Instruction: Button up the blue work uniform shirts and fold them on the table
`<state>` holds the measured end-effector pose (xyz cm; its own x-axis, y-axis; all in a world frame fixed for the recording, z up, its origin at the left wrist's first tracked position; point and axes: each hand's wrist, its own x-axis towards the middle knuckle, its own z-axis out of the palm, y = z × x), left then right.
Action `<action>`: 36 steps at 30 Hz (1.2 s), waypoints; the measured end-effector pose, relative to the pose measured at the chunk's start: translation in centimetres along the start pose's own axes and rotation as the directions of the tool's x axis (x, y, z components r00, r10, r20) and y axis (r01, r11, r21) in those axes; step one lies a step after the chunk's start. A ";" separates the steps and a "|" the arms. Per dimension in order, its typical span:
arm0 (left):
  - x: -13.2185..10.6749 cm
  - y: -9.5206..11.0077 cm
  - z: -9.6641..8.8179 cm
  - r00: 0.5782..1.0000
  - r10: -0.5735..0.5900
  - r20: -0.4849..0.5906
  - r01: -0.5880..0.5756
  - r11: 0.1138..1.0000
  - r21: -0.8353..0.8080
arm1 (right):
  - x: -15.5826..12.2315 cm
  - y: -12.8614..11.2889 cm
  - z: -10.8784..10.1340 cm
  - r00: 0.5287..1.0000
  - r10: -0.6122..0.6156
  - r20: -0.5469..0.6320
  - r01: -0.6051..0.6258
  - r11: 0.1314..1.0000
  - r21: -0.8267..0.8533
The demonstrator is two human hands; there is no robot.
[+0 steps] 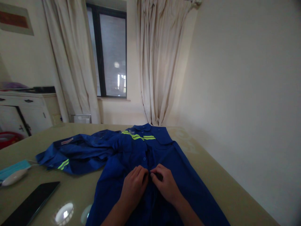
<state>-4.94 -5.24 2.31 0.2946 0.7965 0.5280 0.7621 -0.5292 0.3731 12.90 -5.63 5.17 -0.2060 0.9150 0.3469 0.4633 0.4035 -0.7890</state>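
The pale, glossy desk spreads beneath both grips and out to either side of them. On it, directly under the grips, lies the lime-striped blue jacket, collar well ahead of them and one sleeve stretched out to their left. A dark flat device rests left of the left grip, well apart. The left grip and right grip nearly meet at the jacket's front opening, fingers closed on the cloth; whether a fastening sits between them cannot be told. Farther left of the grips lies a light-blue mask, a white oval object beside it. Just ahead of the fingertips shows a small button.
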 end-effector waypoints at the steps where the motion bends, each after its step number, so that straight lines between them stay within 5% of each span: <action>1: 0.0 -0.1 0.0 1.000 0.001 -0.005 -0.001 1.000 -0.013 | 0.0 0.0 0.0 1.000 0.001 0.005 -0.001 0.999 0.033; 7: -0.1 -0.6 0.5 1.000 0.001 -0.018 -0.002 0.997 -0.075 | 0.2 0.9 0.5 0.987 0.125 0.103 -0.142 0.973 0.183; 14: 0.0 -0.2 0.3 0.996 -0.090 0.024 0.093 0.971 -0.218 | 0.3 0.9 0.7 0.999 0.013 -0.034 -0.011 0.998 0.061; 21: 0.6 -0.1 -0.5 0.956 -0.257 0.144 0.291 0.758 -0.584 | 0.1 0.7 0.6 0.999 0.022 -0.042 -0.019 0.997 0.071; 30: 1.0 -0.4 -0.1 0.927 -0.315 0.201 0.362 0.624 -0.692 | 0.0 0.5 1.0 0.995 -0.030 -0.094 0.021 0.996 -0.091; 33: 1.2 -0.7 -0.1 0.928 -0.300 0.219 0.365 0.628 -0.688 | 0.1 0.5 0.9 0.994 0.003 -0.112 -0.012 0.997 -0.080; 36: 1.0 -0.6 -0.4 0.947 -0.253 0.195 0.320 0.749 -0.581 | 0.2 0.6 0.9 0.987 0.098 -0.128 -0.095 0.995 0.028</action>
<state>-5.33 -4.24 2.99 0.1987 0.9458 0.2568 0.3298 -0.3113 0.8912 12.35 -5.17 4.27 -0.0478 0.9428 0.3298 0.4564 0.3143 -0.8324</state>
